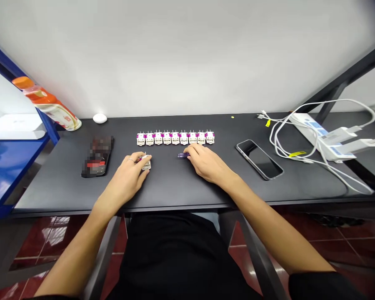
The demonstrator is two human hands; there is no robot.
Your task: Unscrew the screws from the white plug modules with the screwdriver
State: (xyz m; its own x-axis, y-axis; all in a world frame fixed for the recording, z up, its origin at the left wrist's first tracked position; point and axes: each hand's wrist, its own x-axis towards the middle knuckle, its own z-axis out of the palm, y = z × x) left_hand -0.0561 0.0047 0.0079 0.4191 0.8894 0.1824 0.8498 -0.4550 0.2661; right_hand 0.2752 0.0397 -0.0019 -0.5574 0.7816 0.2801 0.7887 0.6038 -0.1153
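Centre of the frame: your left hand (129, 175) lies on the black table (175, 187), a ring on one finger, its fingertips closed narrowly on a small white-and-magenta part (146, 161) that rests on the tabletop. Just right of centre, your right hand (206, 163) lies palm down with fingers loosely bent. Its tips touch a purple piece (183, 155) flat on the table; you cannot tell whether they pinch it or only rest on it. The two hands are near each other but apart.

Above both hands, towards the wall, a row (175, 137) of matching white-and-magenta parts stands side by side, close to your right fingertips but not touching them.

Left of centre lies a dark device (97, 156), with a white oval object (99, 118) above it at the table's far edge. An orange bottle (48, 102) leans at upper left. Right of centre a phone (259, 159) lies face up; at far right are a power strip (312, 128) and white cables (300, 156).
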